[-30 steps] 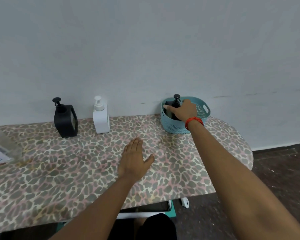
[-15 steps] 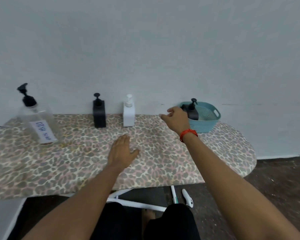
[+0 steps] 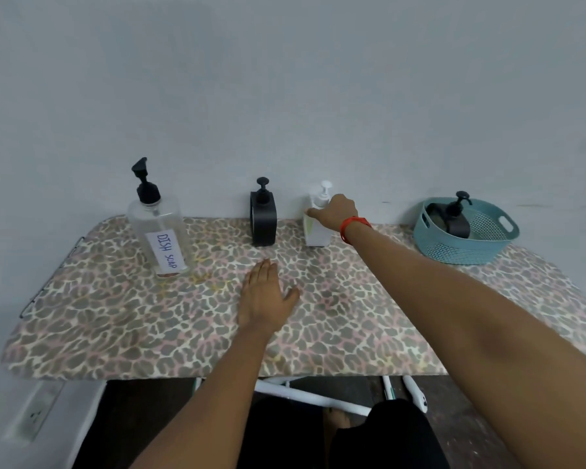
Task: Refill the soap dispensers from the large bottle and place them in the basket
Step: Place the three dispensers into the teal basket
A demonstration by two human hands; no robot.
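A large clear bottle [image 3: 159, 231] labelled DISH SOAP, with a black pump, stands at the back left of the leopard-print table [image 3: 115, 319]. A black dispenser [image 3: 263, 220] stands at the back middle. Beside it is a white dispenser [image 3: 315, 231], and my right hand [image 3: 334, 211] wraps around its upper body. My left hand [image 3: 264, 296] lies flat on the table, fingers apart, holding nothing. A teal basket [image 3: 467, 245] at the back right holds another black dispenser [image 3: 454, 218].
A grey wall runs right behind the table. White frame legs [image 3: 312, 397] and dark floor show below the front edge. A wall socket [image 3: 34, 414] sits low on the left.
My right hand left the black dispenser in the basket, moved left and closed on the white dispenser. The view shifted left, bringing the large bottle into sight. My left hand stayed flat.
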